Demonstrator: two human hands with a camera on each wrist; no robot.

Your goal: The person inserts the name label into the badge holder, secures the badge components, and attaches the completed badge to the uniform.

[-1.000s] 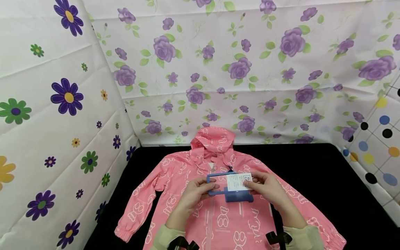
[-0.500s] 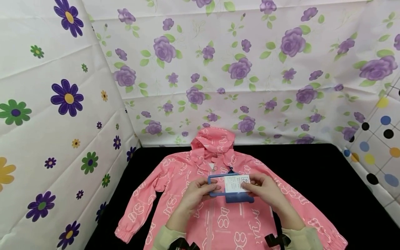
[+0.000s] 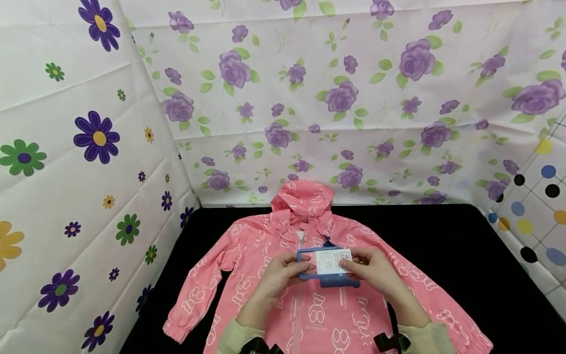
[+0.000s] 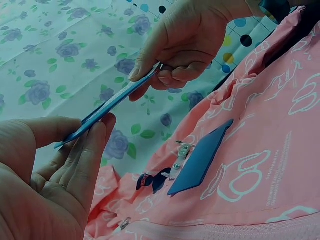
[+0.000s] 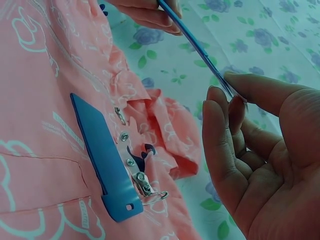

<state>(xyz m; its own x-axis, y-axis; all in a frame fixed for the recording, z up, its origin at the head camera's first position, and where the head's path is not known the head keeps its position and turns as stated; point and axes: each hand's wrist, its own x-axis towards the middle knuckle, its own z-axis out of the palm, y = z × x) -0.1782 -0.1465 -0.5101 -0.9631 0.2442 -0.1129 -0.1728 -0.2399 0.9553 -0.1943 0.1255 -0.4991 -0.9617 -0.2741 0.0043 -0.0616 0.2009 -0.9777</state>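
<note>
My left hand point(image 3: 279, 276) pinches the left end of a blue badge-holder frame point(image 3: 309, 277) between thumb and fingers. A white printed ID card point(image 3: 328, 262) lies in the right part of the frame, and my right hand point(image 3: 377, 268) pinches that end, thumb on the card's face. In the left wrist view the frame point(image 4: 107, 106) shows edge-on, stretched between both hands. Below it, a flat blue badge-holder piece point(image 5: 102, 150) rests on the pink jacket point(image 3: 316, 317). Beside this piece lies a strap with metal snaps and a clip point(image 5: 143, 184).
The jacket, printed with white outlines, is spread hood-away on a black tabletop point(image 3: 424, 226). A small metal ring point(image 3: 304, 239) shows near its collar. Flowered cloth point(image 3: 283, 98) hangs behind and at the left; a dotted cloth point(image 3: 535, 216) is at the right.
The card has slid left into the frame, with my right hand following it. My left hand and the frame have shifted slightly right.
</note>
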